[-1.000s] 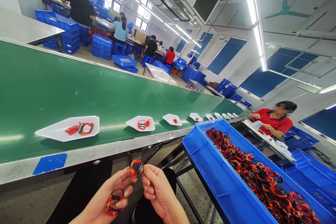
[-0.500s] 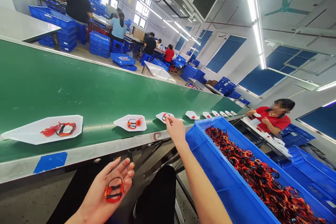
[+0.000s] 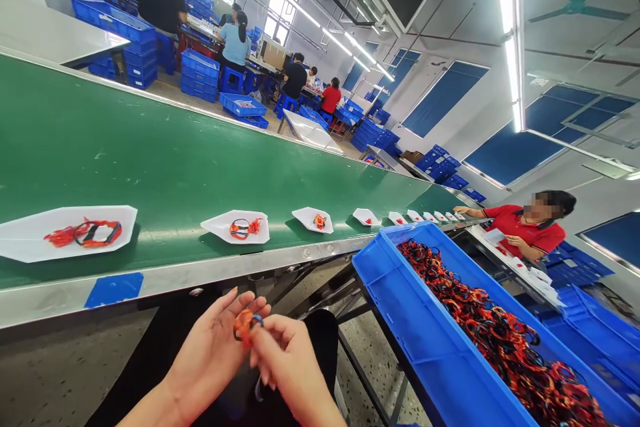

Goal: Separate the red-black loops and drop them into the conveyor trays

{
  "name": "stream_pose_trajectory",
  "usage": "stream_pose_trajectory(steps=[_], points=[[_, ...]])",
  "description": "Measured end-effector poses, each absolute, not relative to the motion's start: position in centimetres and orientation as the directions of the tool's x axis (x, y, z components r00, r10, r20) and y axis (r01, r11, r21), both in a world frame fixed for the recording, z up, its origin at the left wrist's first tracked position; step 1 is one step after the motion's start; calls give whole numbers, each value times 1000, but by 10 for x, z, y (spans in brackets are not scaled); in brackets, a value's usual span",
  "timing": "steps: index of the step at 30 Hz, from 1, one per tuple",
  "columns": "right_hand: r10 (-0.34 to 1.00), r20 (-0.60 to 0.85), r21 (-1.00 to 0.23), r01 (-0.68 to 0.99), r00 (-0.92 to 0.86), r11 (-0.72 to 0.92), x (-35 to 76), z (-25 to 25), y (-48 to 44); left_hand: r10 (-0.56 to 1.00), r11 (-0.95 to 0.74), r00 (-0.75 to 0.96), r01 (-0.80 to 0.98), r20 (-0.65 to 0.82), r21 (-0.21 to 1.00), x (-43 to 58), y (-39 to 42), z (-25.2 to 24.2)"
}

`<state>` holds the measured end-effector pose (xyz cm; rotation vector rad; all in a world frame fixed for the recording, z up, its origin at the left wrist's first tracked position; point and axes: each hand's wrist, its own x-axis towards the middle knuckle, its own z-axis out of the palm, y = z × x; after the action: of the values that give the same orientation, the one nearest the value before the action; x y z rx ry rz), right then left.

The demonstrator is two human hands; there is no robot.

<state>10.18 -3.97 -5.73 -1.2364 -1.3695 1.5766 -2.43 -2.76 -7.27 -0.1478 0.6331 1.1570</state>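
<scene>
Over my lap, my left hand point(image 3: 206, 340) is palm up with its fingers stretched out. My right hand point(image 3: 287, 350) pinches an orange and black looped band point(image 3: 245, 327) between thumb and fingers, just above the fingers of my left hand. Beyond them on the green belt point(image 3: 165, 147) lies a row of white boat-shaped trays. The nearest tray point(image 3: 30, 235) carries a red and black looped band point(image 3: 103, 233). Similar bands sit in the middle tray point(image 3: 210, 225) and in a smaller tray point(image 3: 300, 215) further along.
A blue crate point(image 3: 425, 333) heaped with red, orange and black bands point(image 3: 480, 313) stands at my right. The belt's metal edge point(image 3: 170, 278) runs in front of me. A co-worker in a red shirt point(image 3: 535, 230) sits at the right by the belt. More people work behind it.
My right hand has come back from a belt tray to my left hand and now pinches the band. That tray holds a band. The view has shifted, and the nearer trays appear further left.
</scene>
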Motion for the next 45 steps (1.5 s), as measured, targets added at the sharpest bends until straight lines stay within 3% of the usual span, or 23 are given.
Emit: stream_pose_trajectory(steps=[3, 6, 9, 14, 24, 40, 42, 45], points=[[863, -370, -805, -345, -343, -482, 113, -56, -33, 835, 440, 298, -866, -462, 236, -24, -32, -73], [808, -429, -589, -553, -405, -590, 121, -56, -32, 837, 466, 324, -845, -441, 263, -25, -37, -73], [766, -455, -448, -627, -453, -637, 124, -61, -33, 837, 474, 330, -836, -437, 277, -25, -39, -73], [733, -459, -317, -679, -502, -663, 123, -66, -31, 828, 480, 294, -812, -478, 332, -23, -39, -70], [717, -476, -208, -727, -509, -654, 116, -68, -31, 775, 503, 261, -806, -575, 313, -21, -36, -81], [703, -527, -287, -679, -477, -676, 116, -71, -34, 738, 544, 318, -802, -595, 245, -22, -39, -73], [734, -513, -400, -632, -446, -664, 121, -61, -27, 742, 541, 301, -797, -599, 270, -21, -40, -69], [905, -387, -798, -426, -179, -425, 135, -37, 7, 742, 545, 276, -779, -611, 309, -19, -40, -66]])
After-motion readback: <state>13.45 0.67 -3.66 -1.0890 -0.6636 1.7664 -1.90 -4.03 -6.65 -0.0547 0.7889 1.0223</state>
